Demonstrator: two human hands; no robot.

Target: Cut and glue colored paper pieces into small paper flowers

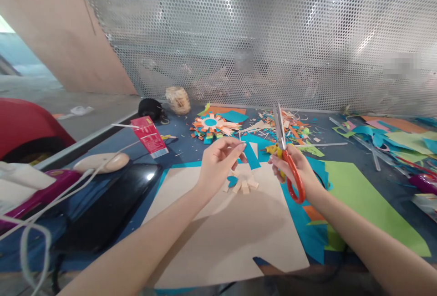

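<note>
My right hand [296, 165] grips orange-handled scissors [286, 155], blades pointing up and away. My left hand [218, 161] hovers over a beige paper sheet [218, 237], fingers curled in a pinch on something too small to make out. Below the left hand lie small beige paper pieces [244, 186] and a small blue cut-out [232, 180] on the sheet. A finished paper flower [211, 126] of orange, beige and blue strips sits farther back on the table.
Blue paper [307, 232] and green paper [362, 200] lie to the right, with scraps [290, 127] behind. A red carton [150, 135], a black object [150, 108], a pink glue gun [37, 191] with white cord, and a perforated metal screen [259, 36] surround the work area.
</note>
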